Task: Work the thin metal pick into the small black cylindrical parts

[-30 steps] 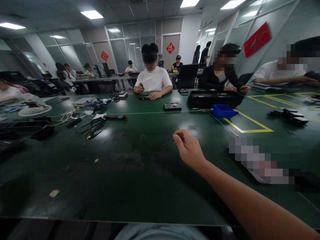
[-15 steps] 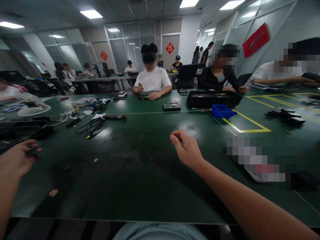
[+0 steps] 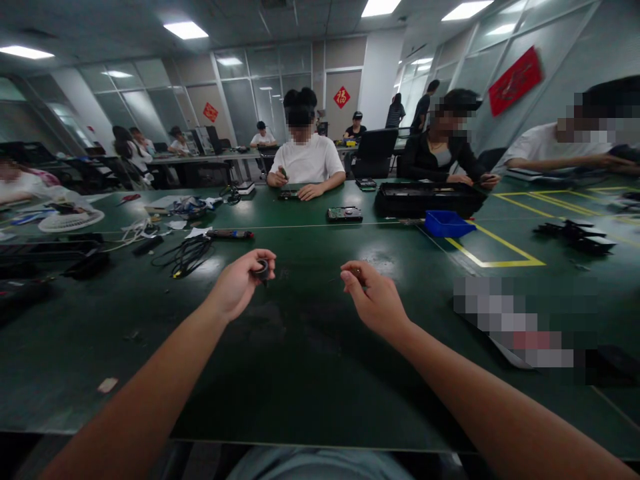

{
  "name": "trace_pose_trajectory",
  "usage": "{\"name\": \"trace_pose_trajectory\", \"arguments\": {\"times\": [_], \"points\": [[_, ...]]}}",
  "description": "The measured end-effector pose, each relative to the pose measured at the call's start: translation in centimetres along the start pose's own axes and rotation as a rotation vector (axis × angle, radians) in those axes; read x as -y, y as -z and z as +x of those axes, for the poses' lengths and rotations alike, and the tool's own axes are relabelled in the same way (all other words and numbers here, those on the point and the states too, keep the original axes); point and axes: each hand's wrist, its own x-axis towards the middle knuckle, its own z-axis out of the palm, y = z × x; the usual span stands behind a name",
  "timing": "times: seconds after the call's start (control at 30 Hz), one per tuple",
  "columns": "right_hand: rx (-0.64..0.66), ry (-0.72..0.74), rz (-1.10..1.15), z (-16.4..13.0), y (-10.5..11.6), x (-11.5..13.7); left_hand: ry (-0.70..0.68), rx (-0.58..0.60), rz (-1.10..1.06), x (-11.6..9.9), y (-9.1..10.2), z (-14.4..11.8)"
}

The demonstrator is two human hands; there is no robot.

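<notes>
Small dark ring-shaped part (image 3: 261,269) between left hand (image 3: 239,285) fingertips

Dim room, bright ceiling panels (image 3: 184,29) glaring on the table (image 3: 300,373) (edges bowed).

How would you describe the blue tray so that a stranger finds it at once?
Start at the long green table and look to its far right part, where yellow tape marks a rectangle. The blue tray sits at the near left corner of that rectangle, just in front of a long black case. It is the only bright blue thing among dark items.
</notes>
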Motion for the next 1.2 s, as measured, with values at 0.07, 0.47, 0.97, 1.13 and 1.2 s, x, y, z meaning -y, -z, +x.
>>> {"name": "trace_pose_trajectory", "arguments": {"times": [0.07, 0.47, 0.97, 1.13, 1.2], "points": [[0.001, 0.0, -0.002, 0.0, 0.0, 0.0, 0.003, 0.095, 0.059, 0.8, -2.1, 0.0], [-0.017, 0.012, -0.037, -0.1, -0.4, -0.2, -0.127, 0.144, 0.725, 5.2, -5.5, -0.2], [-0.153, 0.047, 0.127, -0.6, 0.4, 0.2, -0.259, 0.233, 0.715, 7.1, -5.2, -0.4], [-0.1, 0.04, 0.127, -0.6, -0.1, -0.1, -0.28, 0.266, 0.71, 7.2, -5.0, -0.4], [-0.095, 0.04, 0.129, -0.6, -0.1, -0.1, -0.289, 0.284, 0.705, 7.4, -4.8, -0.4]]}}
